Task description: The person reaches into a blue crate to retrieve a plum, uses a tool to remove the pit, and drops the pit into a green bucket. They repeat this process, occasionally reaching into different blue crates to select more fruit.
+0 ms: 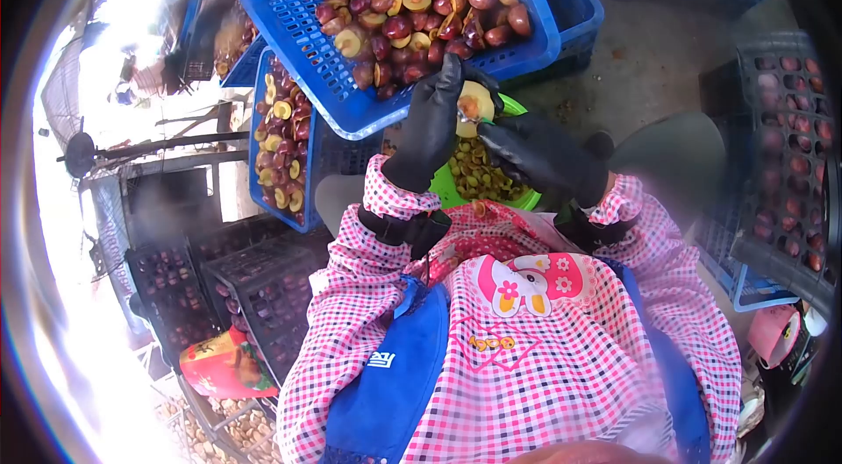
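Note:
Both my hands wear black gloves and meet above a green basin (524, 199) that holds cut yellow-green fruit pieces. My left hand (430, 117) is closed on a cut fruit half (474, 104), whose pale yellow flesh and brownish centre face up. Close against its lower right side is my right hand (531, 148), with curled fingers round something small that I cannot make out. Just beyond my hands, a tilted blue crate (351, 113) is filled with dark red plums, some whole and some cut open.
A second blue crate (310, 201) of cut plums stands at the left. Black crates (254, 262) of plums are at the lower left, beside a red bag (224, 365). At the right is a dark crate (745, 122) of plums, with a pink object (772, 331) below it.

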The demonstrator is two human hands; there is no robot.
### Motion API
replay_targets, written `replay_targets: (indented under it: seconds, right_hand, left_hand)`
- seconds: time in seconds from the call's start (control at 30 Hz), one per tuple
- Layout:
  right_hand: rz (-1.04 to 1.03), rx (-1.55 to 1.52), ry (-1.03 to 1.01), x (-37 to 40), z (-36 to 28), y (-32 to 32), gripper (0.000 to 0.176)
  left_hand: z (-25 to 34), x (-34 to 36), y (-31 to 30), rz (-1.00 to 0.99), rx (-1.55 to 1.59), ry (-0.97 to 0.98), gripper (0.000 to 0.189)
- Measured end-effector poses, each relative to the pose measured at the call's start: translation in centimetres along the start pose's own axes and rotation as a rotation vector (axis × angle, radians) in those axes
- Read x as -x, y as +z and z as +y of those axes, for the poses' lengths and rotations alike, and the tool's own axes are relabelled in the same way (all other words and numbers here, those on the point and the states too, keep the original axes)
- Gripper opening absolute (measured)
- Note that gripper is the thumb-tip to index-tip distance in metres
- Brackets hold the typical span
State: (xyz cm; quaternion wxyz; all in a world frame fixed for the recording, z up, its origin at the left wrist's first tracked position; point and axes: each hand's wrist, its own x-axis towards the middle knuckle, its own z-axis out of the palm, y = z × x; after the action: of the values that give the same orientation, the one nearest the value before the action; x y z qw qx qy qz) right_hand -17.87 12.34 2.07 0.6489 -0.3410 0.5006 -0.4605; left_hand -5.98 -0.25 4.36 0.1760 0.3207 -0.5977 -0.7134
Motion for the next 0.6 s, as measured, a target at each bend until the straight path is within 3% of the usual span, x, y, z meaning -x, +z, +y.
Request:
replay_targets:
  seconds: [0.13, 0.2, 0.3, 0.33, 0.4, 0.43, 0.47, 0.5, 0.53, 0.57, 0.6]
  right_hand:
    - [-0.130, -0.128, -0.011, 0.3, -0.1, -0.2, 0.045]
    - [-0.278, -0.723, 0.142, 1.1, -0.5, 0.0, 0.044]
    - [-0.423, -0.945, 0.079, 0.7, 0.9, 0.5, 0.044]
    - [-0.421, -0.943, 0.082, 0.6, 1.3, 0.5, 0.044]
    - [-0.270, -0.219, -0.361, 0.2, 1.9, 0.1, 0.038]
    - [-0.271, -0.217, -0.362, 0.2, 1.9, 0.0, 0.038]
    - [-0.270, -0.184, -0.275, 0.5, 1.7, 0.1, 0.037]
    - [-0.262, -0.154, -0.189, 0.7, 1.4, 0.1, 0.036]
    - [-0.203, 0.192, -0.147, 0.9, 0.1, 0.3, 0.037]
    - [-0.196, 0.187, -0.146, 1.1, 0.0, 0.3, 0.037]
    - [-0.202, 0.132, -0.129, 1.1, -0.3, 0.1, 0.039]
  left_hand:
    - [0.6, -0.3, 0.2, -0.042, -0.009, -0.046, 0.060]
    - [-0.1, -0.8, 0.9, 0.008, -0.057, 0.231, 0.062]
    - [0.2, -0.4, 2.5, 0.056, 0.125, 0.209, 0.065]
    - [0.0, -0.5, 2.4, 0.042, 0.241, 0.067, 0.072]
    - [-0.4, -2.9, -0.2, -0.041, 0.357, -0.025, 0.074]
    - [-0.2, -3.6, -1.5, -0.124, 0.468, -0.119, 0.077]
    - [3.1, -3.6, -0.4, 0.062, 0.564, -0.250, 0.080]
    - [2.7, -4.9, -2.3, -0.122, 0.279, 0.144, 0.051]
    - [2.8, -6.7, -4.6, -0.153, -0.103, 0.171, 0.044]
    - [2.8, -8.6, -6.3, -0.181, -0.486, 0.196, 0.040]
    - [2.7, -10.7, -6.5, -0.189, -0.485, 0.202, 0.040]
